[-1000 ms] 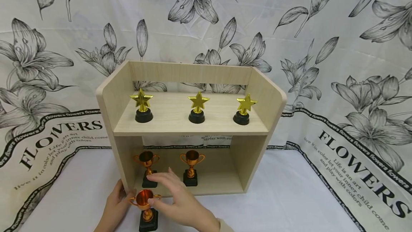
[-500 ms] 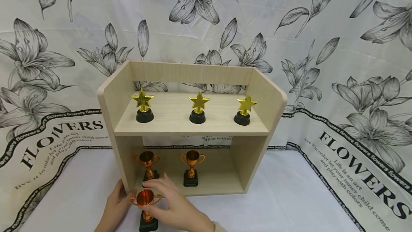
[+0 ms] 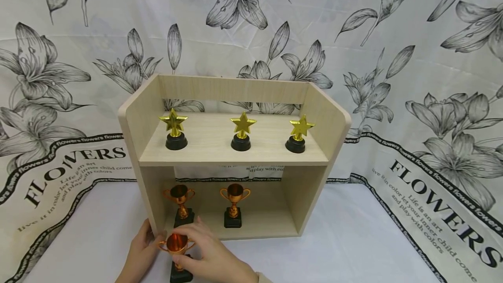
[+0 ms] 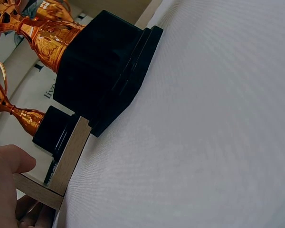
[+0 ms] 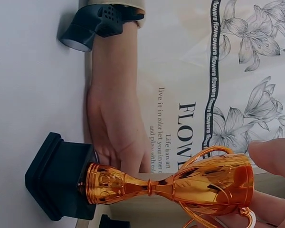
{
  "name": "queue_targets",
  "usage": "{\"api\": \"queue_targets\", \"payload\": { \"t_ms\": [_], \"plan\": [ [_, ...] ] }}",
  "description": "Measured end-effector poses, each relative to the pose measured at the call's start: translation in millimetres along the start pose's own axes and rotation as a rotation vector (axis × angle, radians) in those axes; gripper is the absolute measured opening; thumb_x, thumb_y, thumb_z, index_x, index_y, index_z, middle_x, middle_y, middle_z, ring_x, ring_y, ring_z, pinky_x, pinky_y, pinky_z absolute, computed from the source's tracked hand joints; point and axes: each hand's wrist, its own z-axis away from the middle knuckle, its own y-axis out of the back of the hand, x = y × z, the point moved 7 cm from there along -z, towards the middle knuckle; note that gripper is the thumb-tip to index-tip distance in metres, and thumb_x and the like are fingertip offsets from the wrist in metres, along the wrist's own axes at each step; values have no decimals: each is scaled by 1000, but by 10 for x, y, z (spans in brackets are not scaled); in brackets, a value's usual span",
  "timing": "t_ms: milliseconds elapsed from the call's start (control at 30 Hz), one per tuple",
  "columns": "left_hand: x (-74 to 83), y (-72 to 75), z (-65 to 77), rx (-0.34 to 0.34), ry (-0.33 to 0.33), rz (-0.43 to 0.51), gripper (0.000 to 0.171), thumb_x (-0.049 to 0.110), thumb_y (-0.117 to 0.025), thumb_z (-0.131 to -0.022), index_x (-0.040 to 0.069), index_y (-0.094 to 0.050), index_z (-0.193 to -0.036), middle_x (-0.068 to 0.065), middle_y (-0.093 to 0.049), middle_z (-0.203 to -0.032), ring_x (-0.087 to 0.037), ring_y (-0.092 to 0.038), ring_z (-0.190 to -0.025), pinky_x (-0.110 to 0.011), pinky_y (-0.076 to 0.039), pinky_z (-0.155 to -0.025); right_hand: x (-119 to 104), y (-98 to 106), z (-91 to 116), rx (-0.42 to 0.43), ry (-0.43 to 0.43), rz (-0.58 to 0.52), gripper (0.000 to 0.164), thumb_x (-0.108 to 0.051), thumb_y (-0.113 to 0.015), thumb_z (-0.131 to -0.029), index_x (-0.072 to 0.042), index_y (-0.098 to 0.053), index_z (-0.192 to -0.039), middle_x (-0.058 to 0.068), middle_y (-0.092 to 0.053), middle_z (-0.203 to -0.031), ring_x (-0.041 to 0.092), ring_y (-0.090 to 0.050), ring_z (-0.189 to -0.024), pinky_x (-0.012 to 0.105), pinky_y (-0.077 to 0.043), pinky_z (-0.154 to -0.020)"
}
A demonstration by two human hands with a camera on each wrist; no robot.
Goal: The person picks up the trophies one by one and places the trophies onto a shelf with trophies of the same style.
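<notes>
An orange-gold trophy cup point(image 3: 177, 243) with two handles and a black base stands upright on the white cloth, before the shelf's lower left corner. My right hand point(image 3: 214, 252) holds its bowl near the rim, thumb on the near side and fingers behind. Up close, the right wrist view shows this trophy's bowl point(image 5: 213, 183) between thumb and fingers. My left hand point(image 3: 141, 248) grips the bottom front of the wooden shelf's point(image 3: 233, 163) left side panel. In the left wrist view its thumb point(image 4: 19, 159) lies on one side of the panel, with fingers on the other.
Two matching trophies, one at the left point(image 3: 180, 200) and one near the middle point(image 3: 234, 202), stand in the lower compartment. Three gold star trophies point(image 3: 242, 128) line the upper shelf. A flower-printed cloth point(image 3: 393, 77) hangs behind.
My right hand has come down and left, from hovering by the trophy cup to closing thumb and fingers on its bowl. The left hand and the shelf stay put.
</notes>
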Motion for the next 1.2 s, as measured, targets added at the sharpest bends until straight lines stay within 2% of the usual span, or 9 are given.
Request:
{"api": "queue_targets", "payload": {
  "t_ms": [67,300,400,533,767,867,1000,1100,1200],
  "plan": [
    [-1,-1,0,1,0,0,46,17,-59,-92,6,-42,-134,-19,-55,-127,0,-51,-107,-3,-35,-83,12,-8,-1,-3,-7,-11,41,-29,-52,-97,-19,-45,-136,-13,-49,-133,4,-39,-128,48,-19,-113],
    [12,-12,3,-9,10,0,48,18,-58,-93,4,-40,-135,-21,-53,-129,-33,-52,-115,-2,-34,-84,51,-27,-6,-14,-68,-20,42,-33,-52,-96,-22,-45,-136,-16,-49,-132,12,-33,-133,49,-22,-112],
    [12,-9,4,-10,14,-6,47,18,-58,-93,5,-41,-135,-20,-53,-129,-29,-52,-114,-2,-35,-84,69,-32,-7,-11,-89,-18,42,-35,-52,-96,-24,-45,-136,-16,-50,-130,15,-32,-135,51,-24,-110],
    [9,-1,7,-5,12,-10,47,19,-59,-93,6,-42,-135,-19,-54,-127,-13,-53,-111,-2,-35,-84,76,-39,-20,0,-82,-7,43,-34,-53,-96,-25,-44,-136,-15,-51,-128,9,-37,-130,51,-24,-110],
    [4,-1,5,-3,1,5,48,16,-59,-92,6,-41,-135,-20,-53,-128,8,-47,-105,-2,-35,-84,26,-35,-44,62,10,25,41,-26,-58,-94,-20,-47,-133,-6,-56,-124,-2,-49,-114,47,-25,-111],
    [12,2,3,-6,10,-6,49,17,-59,-92,6,-40,-136,-20,-53,-128,-1,-51,-107,-4,-36,-83,-8,-22,-54,93,43,38,39,-23,-59,-93,-17,-50,-131,-5,-58,-120,-3,-52,-108,46,-28,-109],
    [13,0,2,-15,31,-18,49,19,-58,-93,7,-40,-137,-20,-52,-129,-21,-54,-112,-6,-38,-83,-21,-16,-54,105,43,35,38,-23,-59,-93,-17,-51,-130,-7,-58,-117,-5,-54,-103,45,-31,-108],
    [9,-3,1,-19,38,-22,49,21,-58,-93,7,-39,-137,-20,-52,-130,-27,-53,-113,-6,-38,-82,-19,-16,-49,106,39,30,38,-22,-60,-93,-17,-51,-130,-7,-58,-117,-5,-54,-101,43,-32,-108],
    [9,2,-4,-16,36,-29,49,21,-58,-93,6,-40,-136,-20,-53,-129,-23,-55,-111,-6,-38,-82,-24,-13,-50,111,47,33,39,-20,-61,-92,-16,-51,-130,-7,-58,-116,-6,-54,-98,42,-32,-108]
  ]
}}
